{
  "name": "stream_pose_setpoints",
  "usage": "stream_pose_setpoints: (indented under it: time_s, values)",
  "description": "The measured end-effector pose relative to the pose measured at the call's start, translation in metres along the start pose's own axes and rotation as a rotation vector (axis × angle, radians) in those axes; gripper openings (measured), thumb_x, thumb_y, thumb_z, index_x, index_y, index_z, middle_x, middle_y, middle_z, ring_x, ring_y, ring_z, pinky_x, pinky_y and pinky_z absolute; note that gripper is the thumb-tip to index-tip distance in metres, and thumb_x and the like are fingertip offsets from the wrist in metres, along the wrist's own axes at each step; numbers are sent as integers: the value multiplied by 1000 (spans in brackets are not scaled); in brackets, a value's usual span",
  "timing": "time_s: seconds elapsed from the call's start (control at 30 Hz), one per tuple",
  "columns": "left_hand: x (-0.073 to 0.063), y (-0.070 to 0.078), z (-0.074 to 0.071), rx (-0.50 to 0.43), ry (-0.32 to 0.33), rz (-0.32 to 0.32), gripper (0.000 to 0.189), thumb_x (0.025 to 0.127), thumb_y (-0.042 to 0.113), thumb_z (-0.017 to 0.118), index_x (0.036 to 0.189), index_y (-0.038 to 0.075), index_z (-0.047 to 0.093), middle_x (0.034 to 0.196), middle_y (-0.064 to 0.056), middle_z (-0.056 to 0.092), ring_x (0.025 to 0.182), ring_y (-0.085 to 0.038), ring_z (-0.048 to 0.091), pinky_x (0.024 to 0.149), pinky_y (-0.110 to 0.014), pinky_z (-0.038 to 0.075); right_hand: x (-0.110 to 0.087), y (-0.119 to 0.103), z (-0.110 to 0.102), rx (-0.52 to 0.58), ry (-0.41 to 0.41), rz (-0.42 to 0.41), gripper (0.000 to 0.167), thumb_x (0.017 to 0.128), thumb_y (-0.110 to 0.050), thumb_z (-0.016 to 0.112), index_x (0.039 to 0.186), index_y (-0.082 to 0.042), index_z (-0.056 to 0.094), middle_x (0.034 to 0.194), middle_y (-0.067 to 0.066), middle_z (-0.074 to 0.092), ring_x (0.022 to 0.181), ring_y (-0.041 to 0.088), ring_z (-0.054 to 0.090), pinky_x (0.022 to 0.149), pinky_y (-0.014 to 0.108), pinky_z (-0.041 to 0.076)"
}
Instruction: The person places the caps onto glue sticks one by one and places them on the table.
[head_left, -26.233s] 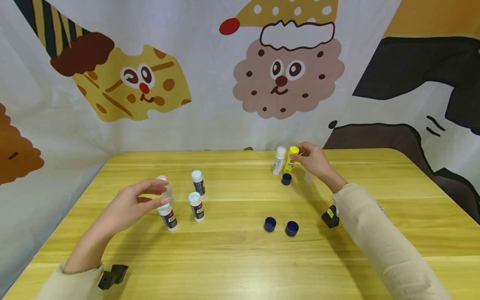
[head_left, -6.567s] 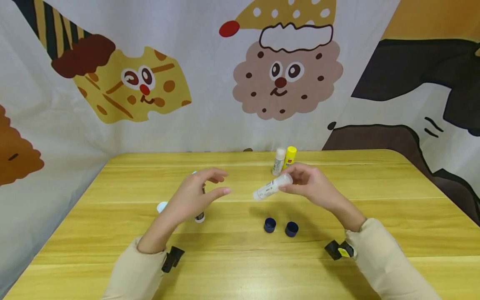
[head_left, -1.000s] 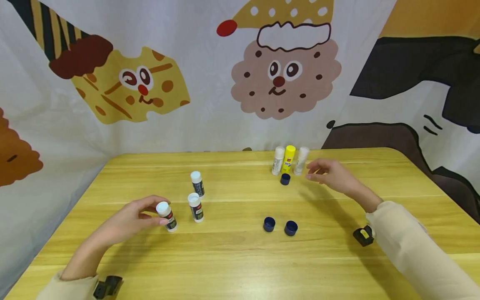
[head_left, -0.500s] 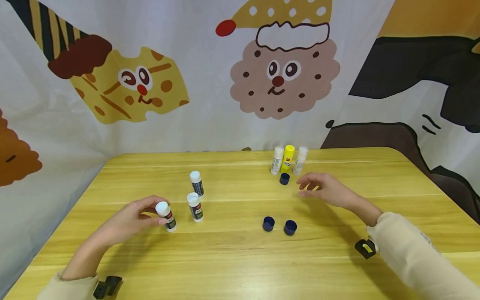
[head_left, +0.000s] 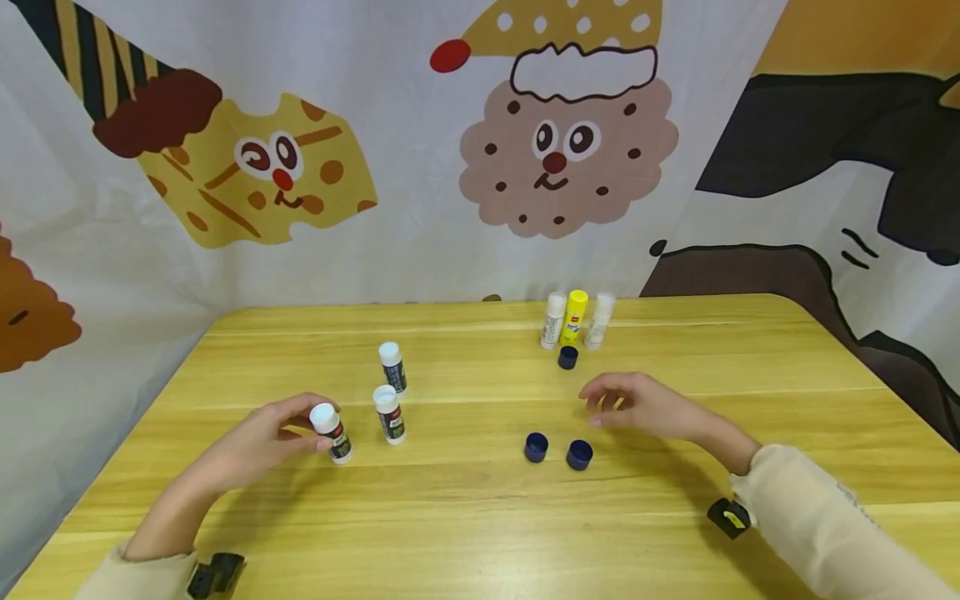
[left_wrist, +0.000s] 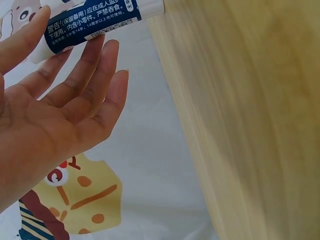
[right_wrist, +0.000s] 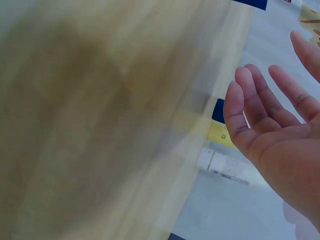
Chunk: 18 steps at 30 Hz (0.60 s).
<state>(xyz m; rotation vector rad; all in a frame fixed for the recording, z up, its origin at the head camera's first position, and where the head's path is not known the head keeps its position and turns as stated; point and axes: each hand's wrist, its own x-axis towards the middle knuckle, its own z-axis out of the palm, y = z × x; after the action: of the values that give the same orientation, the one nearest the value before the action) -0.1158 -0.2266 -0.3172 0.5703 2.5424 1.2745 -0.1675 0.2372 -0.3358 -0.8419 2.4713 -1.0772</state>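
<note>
My left hand (head_left: 273, 437) pinches a glue stick (head_left: 331, 433) with a white cap and dark blue label, standing upright on the table at the left. The left wrist view shows the label of this glue stick (left_wrist: 92, 22) between thumb and fingers. Two similar glue sticks, one nearer (head_left: 390, 414) and one farther back (head_left: 393, 367), stand just right of it. My right hand (head_left: 637, 404) hovers over the table, fingers relaxed and holding nothing. Below and left of it lie two dark blue caps (head_left: 536, 448), (head_left: 579, 455), open side up.
At the back right a white tube (head_left: 552, 321), a yellow glue stick (head_left: 574, 318) and a translucent tube (head_left: 600, 322) stand in a row. In front of them sits a third blue cap (head_left: 567, 358). A printed cloth (head_left: 420, 208) hangs behind the wooden table (head_left: 450, 533).
Since 6.6 s ago, the translucent tube has left my right hand and joined the back row. My left hand went back to the left glue stick. Lately my right hand has drawn nearer the front caps.
</note>
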Motion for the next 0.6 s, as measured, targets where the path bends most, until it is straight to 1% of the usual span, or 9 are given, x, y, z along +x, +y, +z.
stream_pose_setpoints:
  time_s: [0.13, 0.43, 0.6]
  values:
    - [0, -1, 1, 7, -2, 4, 32, 87, 16, 62, 114, 0, 54, 101, -5, 58, 96, -25, 53, 76, -33, 48, -2, 0, 5, 36, -35, 7, 34, 85, -17, 66, 111, 3, 57, 97, 12, 60, 81, 15, 56, 67, 28, 48]
    - [0, -1, 1, 50, 10, 14, 29, 88, 18, 61, 112, 1, 56, 100, -2, 59, 94, -22, 54, 75, -31, 48, -5, -5, 13, 136, -140, -28, 38, 82, -17, 69, 111, 2, 57, 98, 12, 58, 78, 17, 57, 67, 28, 48]
    - [0, -2, 2, 67, 18, 11, 28, 88, 18, 61, 111, 2, 57, 99, -2, 59, 94, -22, 53, 74, -29, 48, -6, -4, 17, 161, -171, -101, 37, 80, -15, 71, 110, 3, 58, 96, 11, 59, 75, 14, 57, 64, 28, 50]
